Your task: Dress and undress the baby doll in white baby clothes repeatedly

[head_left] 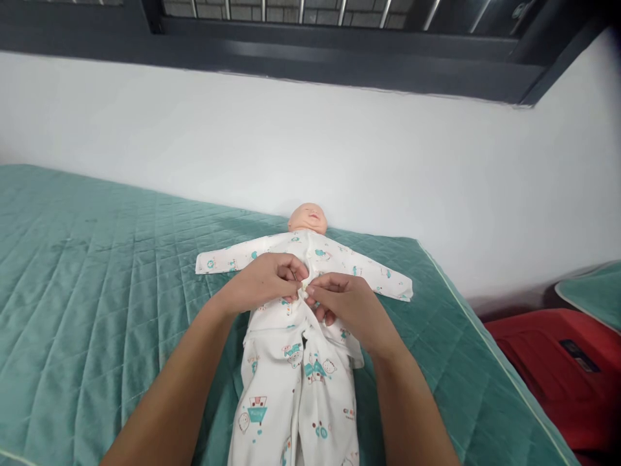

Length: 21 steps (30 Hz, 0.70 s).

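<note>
A baby doll [307, 217] lies on its back, its head toward the wall. It wears a white printed baby shirt [334, 254] with the long sleeves spread out, and matching printed pants [272, 401]. At the middle of the shirt front, my left hand [272, 278] pinches one edge of the opening. My right hand [347, 304] pinches the other edge close beside it, fingertips almost meeting. A small pale fastener seems to sit between the fingers, too small to make out fully. Below my hands the shirt's front edges part slightly.
A green quilted mattress cover [121, 291] spreads under the doll. Behind it rises a white wall [242, 136] with a dark window frame [339, 55] and metal bars above. A red case or container [543, 369] stands beyond the mattress edge at right.
</note>
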Each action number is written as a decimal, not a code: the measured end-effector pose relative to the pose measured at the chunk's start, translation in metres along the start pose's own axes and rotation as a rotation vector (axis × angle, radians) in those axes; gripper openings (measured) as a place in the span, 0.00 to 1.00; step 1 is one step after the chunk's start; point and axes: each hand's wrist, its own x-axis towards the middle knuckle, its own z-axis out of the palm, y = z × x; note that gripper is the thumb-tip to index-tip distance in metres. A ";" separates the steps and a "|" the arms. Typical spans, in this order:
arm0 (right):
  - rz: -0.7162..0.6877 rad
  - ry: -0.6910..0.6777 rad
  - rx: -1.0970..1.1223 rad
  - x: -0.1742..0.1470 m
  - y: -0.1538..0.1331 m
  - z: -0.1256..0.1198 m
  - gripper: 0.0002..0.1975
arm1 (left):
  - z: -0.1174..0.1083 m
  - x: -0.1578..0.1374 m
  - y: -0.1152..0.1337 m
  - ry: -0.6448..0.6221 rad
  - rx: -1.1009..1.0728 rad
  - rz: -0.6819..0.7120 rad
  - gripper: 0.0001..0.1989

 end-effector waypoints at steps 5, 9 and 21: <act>-0.010 0.002 0.052 0.000 0.002 -0.001 0.05 | -0.001 0.000 0.000 -0.047 -0.123 0.011 0.11; -0.038 -0.018 0.115 -0.001 0.001 -0.004 0.07 | -0.001 -0.002 0.002 -0.059 -0.164 -0.043 0.09; -0.211 0.136 0.301 0.001 0.005 -0.003 0.09 | -0.004 -0.005 0.003 -0.003 -0.090 -0.111 0.09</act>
